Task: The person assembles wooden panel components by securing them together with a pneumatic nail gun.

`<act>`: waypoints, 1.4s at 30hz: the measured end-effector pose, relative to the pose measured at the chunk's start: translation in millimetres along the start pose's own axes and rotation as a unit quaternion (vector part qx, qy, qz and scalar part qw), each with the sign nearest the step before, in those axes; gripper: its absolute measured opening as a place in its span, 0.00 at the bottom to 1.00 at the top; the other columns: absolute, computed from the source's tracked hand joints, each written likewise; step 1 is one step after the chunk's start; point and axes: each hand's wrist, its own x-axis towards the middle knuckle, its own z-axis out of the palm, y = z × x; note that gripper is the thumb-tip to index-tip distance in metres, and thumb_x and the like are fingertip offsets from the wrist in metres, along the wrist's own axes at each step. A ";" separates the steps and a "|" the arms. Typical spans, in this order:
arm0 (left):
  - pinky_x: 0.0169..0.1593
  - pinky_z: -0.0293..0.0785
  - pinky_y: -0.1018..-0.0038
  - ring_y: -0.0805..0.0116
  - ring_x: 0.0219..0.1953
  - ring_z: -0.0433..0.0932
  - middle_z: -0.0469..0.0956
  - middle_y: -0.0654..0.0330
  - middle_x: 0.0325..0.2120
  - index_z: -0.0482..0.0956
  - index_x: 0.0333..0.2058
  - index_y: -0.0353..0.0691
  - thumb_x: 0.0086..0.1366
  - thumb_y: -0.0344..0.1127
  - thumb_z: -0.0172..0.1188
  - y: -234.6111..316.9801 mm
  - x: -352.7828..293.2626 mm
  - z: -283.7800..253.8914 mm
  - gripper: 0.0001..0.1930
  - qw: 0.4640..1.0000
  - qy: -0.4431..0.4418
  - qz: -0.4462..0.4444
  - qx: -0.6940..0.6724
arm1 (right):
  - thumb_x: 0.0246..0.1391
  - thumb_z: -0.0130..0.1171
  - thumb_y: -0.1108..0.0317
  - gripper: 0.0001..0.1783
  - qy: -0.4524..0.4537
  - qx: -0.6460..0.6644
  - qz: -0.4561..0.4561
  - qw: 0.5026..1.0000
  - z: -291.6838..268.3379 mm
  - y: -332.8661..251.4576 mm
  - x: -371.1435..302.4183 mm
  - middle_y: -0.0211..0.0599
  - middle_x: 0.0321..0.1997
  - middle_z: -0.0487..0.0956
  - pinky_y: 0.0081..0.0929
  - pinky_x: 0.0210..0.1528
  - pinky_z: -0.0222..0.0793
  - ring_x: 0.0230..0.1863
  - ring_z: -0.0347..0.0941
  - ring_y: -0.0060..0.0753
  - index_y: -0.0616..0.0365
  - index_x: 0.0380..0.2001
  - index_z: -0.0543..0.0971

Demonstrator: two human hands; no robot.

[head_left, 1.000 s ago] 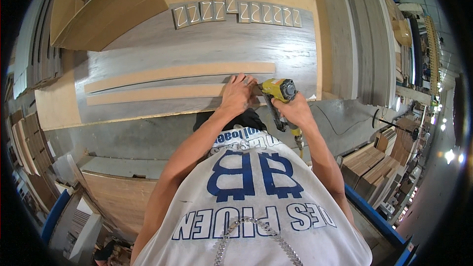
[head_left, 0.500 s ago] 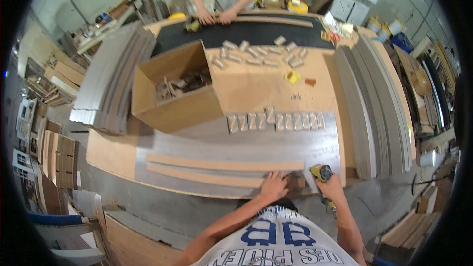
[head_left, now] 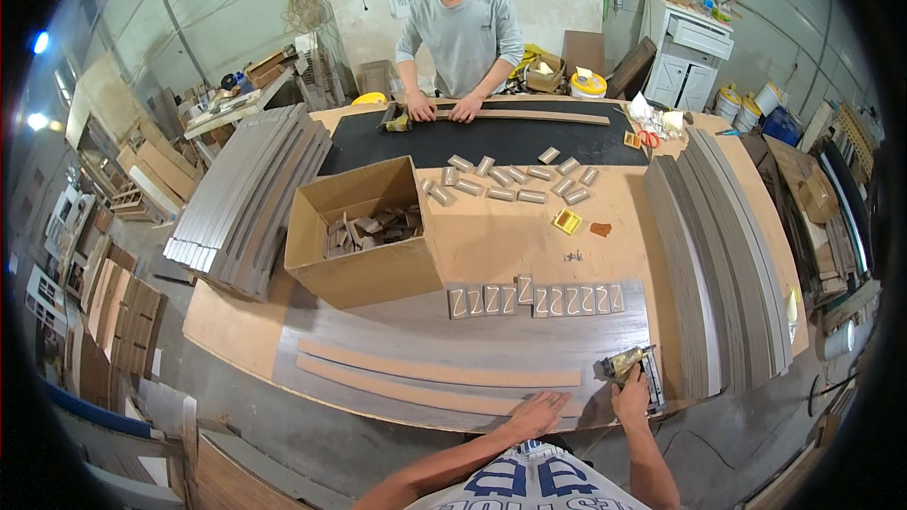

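Observation:
My right hand [head_left: 631, 399] is wrapped round the handle of a yellow and black nail gun [head_left: 622, 362] at the right front corner of the table. My left hand [head_left: 540, 413] lies flat, fingers pointing right, on the right end of the nearer of two long tan strips [head_left: 406, 389]. The farther strip [head_left: 444, 375] runs alongside it. Both lie on a grey wood-grain board [head_left: 378, 331]. Beyond them stands a row of small blocks [head_left: 567, 300], each with a white squiggle of what looks like glue; one block sits out of line.
An open cardboard box [head_left: 364, 274] of wood offcuts stands left of centre. Stacks of grey boards flank it [head_left: 250, 194] and the right edge [head_left: 709, 274]. Loose blocks [head_left: 503, 194] and a yellow container [head_left: 567, 221] lie mid-table. A co-worker [head_left: 463, 38] handles a strip opposite.
The view has tilted up, showing more of the co-worker and wall. The nail gun in my right hand has turned and sits farther right. My left hand remains on the near strip.

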 end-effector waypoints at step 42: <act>0.61 0.66 0.57 0.48 0.60 0.67 0.70 0.46 0.56 0.67 0.60 0.28 0.55 0.31 0.63 41.7 40.0 1.2 0.33 0.995 -0.048 -0.050 0.074 | 0.54 0.64 0.66 0.45 0.086 0.071 -0.113 0.987 19.6 21.7 -10.9 0.61 0.50 0.67 0.50 0.56 0.63 0.52 0.65 0.62 0.75 0.68 0.55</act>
